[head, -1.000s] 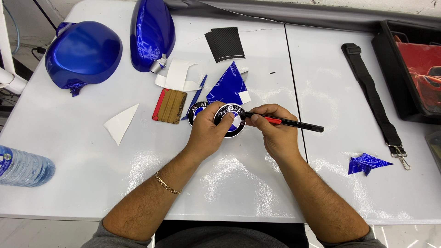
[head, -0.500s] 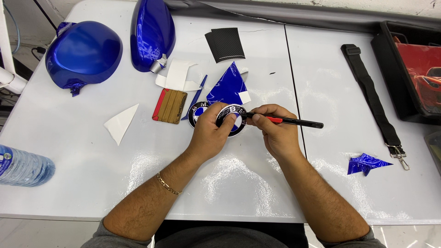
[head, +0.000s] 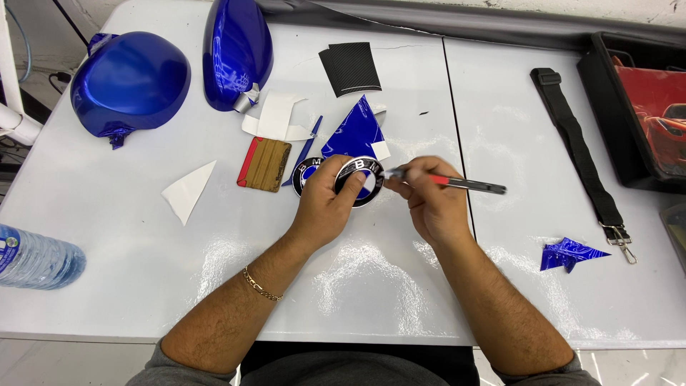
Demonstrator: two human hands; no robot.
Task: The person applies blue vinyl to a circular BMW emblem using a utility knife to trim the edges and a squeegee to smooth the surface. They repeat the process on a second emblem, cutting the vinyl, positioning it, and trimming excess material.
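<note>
Blue-and-black, the round glossy emblem badge [head: 359, 180] sits tilted near the middle of the white table [head: 371, 286], clamped by the left hand [head: 325, 207], whose fingers curl over its near rim, wrist bent inward and forearm running in from the near edge. Beside it the right hand [head: 432, 207] is closed on a slim black-and-red craft knife [head: 446, 181], its tip touching the badge's right edge and its handle pointing toward the table's right side. A second round badge [head: 307, 174] lies flat just left of the held one. Behind them lie a shiny blue vinyl scrap [head: 355, 132] and a tan felt-faced squeegee [head: 264, 164]. Two glossy blue mirror covers [head: 236, 50] rest toward the far left corner.
</note>
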